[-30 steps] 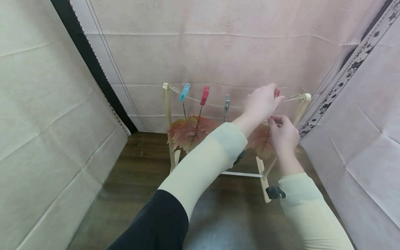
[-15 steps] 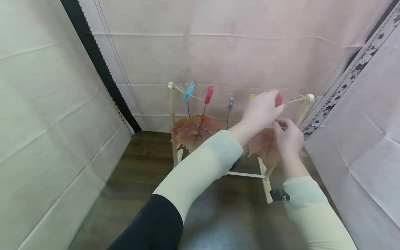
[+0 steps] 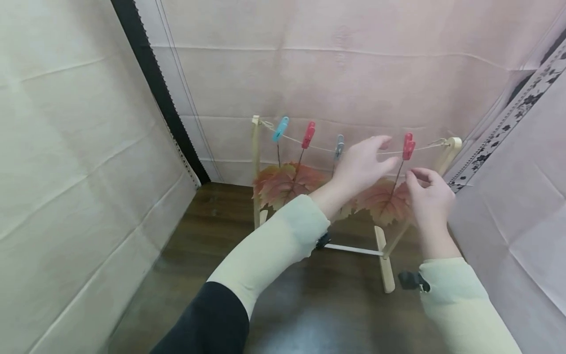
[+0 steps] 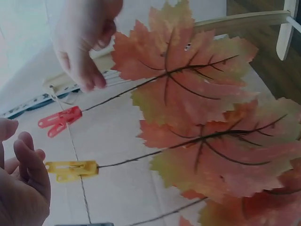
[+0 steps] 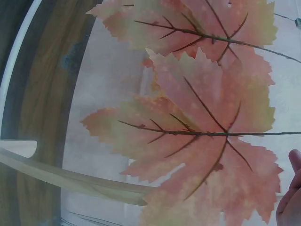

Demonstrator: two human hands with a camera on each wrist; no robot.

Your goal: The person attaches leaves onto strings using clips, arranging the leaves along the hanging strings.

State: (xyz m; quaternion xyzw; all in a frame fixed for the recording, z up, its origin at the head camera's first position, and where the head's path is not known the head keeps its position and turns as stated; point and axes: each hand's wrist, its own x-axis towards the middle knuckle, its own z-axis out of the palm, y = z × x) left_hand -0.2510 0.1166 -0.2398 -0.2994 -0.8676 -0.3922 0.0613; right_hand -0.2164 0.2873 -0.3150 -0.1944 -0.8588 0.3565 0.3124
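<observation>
A red clothespin [image 3: 408,146] clips the stem of an artificial autumn leaf [image 3: 386,201] to a string between two wooden posts. My left hand [image 3: 364,163] is just left of this clothespin, thumb and fingers spread, holding nothing. Beside it in the left wrist view is a yellow clothespin [image 4: 73,169] bearing another leaf [image 4: 225,155]; in the head view the hand hides that clothespin. My right hand [image 3: 432,199] hovers right of the red clothespin, near the stem, its fingers loosely bent and free of it. In the right wrist view its fingertips [image 5: 294,162] show at the edge.
Farther left along the string hang a blue clothespin [image 3: 280,129], another red clothespin [image 3: 308,135] and a grey clothespin [image 3: 339,146], with leaves below. The wooden frame [image 3: 256,167] stands on a dark wooden surface [image 3: 327,305]. Pale cloth walls [image 3: 336,83] enclose it.
My left hand has let go of the red clothespin and drawn away to the left. The clothespin stays on the string with the leaf. My right hand has come off the stem. The view shifts left.
</observation>
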